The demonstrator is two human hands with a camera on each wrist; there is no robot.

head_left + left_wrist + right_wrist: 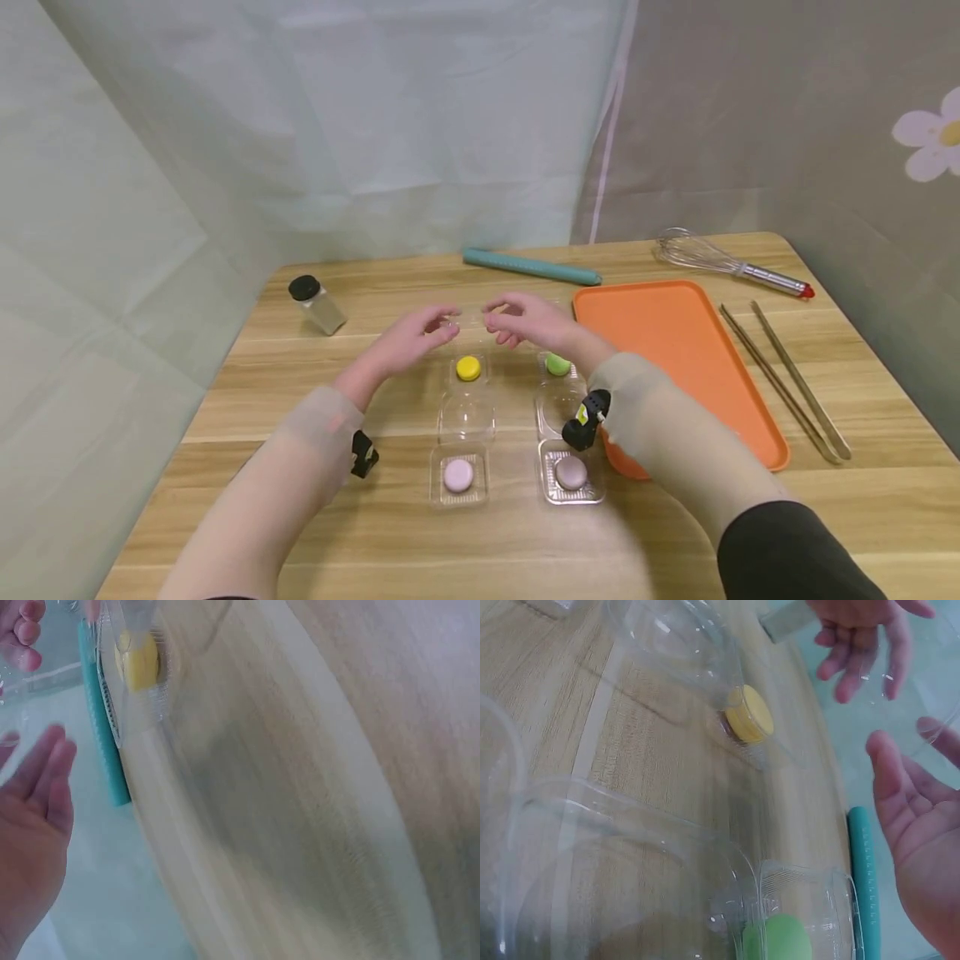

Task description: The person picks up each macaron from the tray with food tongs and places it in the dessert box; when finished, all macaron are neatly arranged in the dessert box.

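Above the far part of the table, my left hand (411, 340) and right hand (536, 322) hold a clear plastic container (471, 320) between them. Its see-through edge (934, 733) shows at the right fingers in the right wrist view; most of its outline is too faint to follow. Just below the hands, a yellow macaron (468, 368) sits in a clear box with its lid folded out toward me. Under the right wrist lies a green macaron (558, 364) in a similar box, partly hidden by the arm.
Nearer me, clear boxes hold a pink macaron (458, 476) and a mauve macaron (572, 472). An orange tray (667, 358), tongs (795, 375) and a whisk (731, 262) lie to the right. A teal rolling pin (531, 267) is behind, a black-capped jar (318, 305) at left.
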